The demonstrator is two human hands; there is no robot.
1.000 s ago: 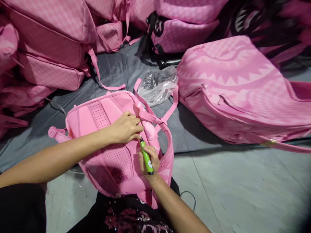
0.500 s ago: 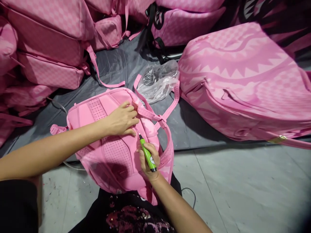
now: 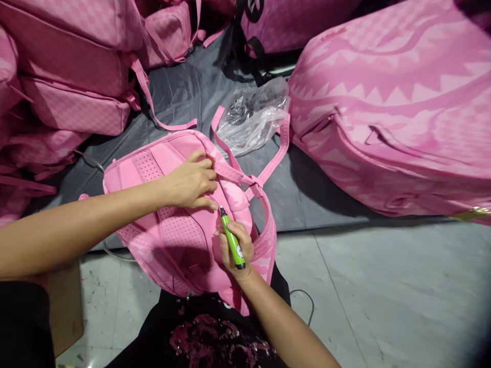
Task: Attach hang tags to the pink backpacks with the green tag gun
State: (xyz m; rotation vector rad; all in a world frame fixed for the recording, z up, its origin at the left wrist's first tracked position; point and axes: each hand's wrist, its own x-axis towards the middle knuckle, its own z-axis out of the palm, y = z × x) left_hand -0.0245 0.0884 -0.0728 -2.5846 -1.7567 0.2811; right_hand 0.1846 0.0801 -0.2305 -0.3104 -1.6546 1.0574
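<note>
A pink backpack (image 3: 187,232) lies tilted across my lap and the table edge, its mesh-padded back panel facing up. My left hand (image 3: 194,184) grips the panel near the shoulder strap (image 3: 233,174), with bent fingers and the thumb pressed on the fabric. In my right hand (image 3: 238,250) is a green marker pen (image 3: 231,239) with black ends. Its pale tip points away from me, at the seam just below my left thumb. Whether the tip touches the fabric I cannot tell.
A large pink backpack (image 3: 383,112) with a toothed print lies on the right. Stacked checkered pink bags (image 3: 76,76) fill the left. Behind my work is a clear plastic bag (image 3: 251,117) with dark contents, on a grey cloth (image 3: 176,92). A cardboard box (image 3: 65,306) stands at lower left.
The view has shifted slightly, so the large right backpack looks closer and the box now shows. Both hands keep nearly the same place on the backpack, the marker pen still held.
</note>
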